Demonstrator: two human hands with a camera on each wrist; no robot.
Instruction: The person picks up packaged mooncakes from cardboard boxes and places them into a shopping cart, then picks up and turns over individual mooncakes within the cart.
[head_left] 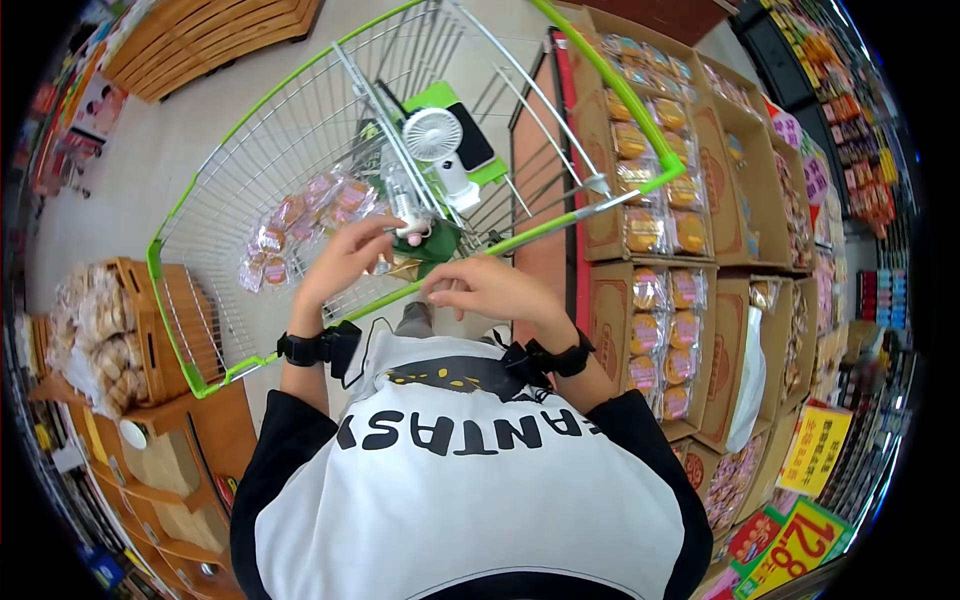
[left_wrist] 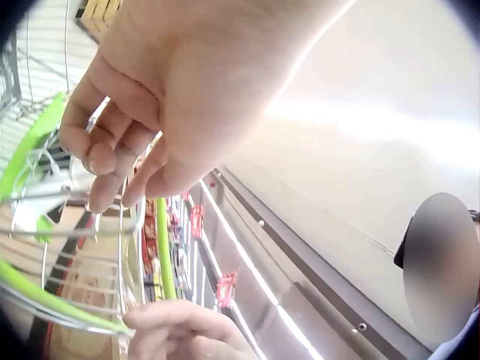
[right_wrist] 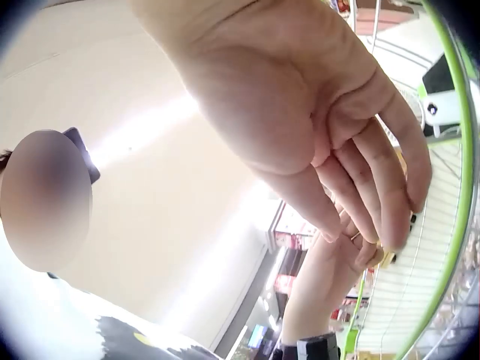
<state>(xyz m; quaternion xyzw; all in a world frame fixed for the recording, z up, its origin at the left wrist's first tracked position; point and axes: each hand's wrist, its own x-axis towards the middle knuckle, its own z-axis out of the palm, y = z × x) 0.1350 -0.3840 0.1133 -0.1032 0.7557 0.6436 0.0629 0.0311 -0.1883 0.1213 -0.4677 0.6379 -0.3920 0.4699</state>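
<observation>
In the head view, the left hand (head_left: 345, 262) hovers over the cart's near side with loosely bent fingers, its fingertips close to a clear bottle (head_left: 408, 215) with a white and pink top. The right hand (head_left: 497, 290) hangs above the green cart rim (head_left: 530, 236), palm down and fingers slightly bent. Neither hand holds anything visible. The left wrist view shows the left hand (left_wrist: 180, 90) with relaxed fingers; in the right wrist view, the right hand's (right_wrist: 300, 105) fingers extend downward near the left hand. Whether the left fingertips touch the bottle, I cannot tell.
The cart carries a white handheld fan (head_left: 433, 135), a dark phone (head_left: 472, 138) and several wrapped buns (head_left: 270, 240). Cartons of packaged cakes (head_left: 645, 230) line the right side. On the left stands a wooden crate (head_left: 150, 350) with bagged bread (head_left: 110, 370).
</observation>
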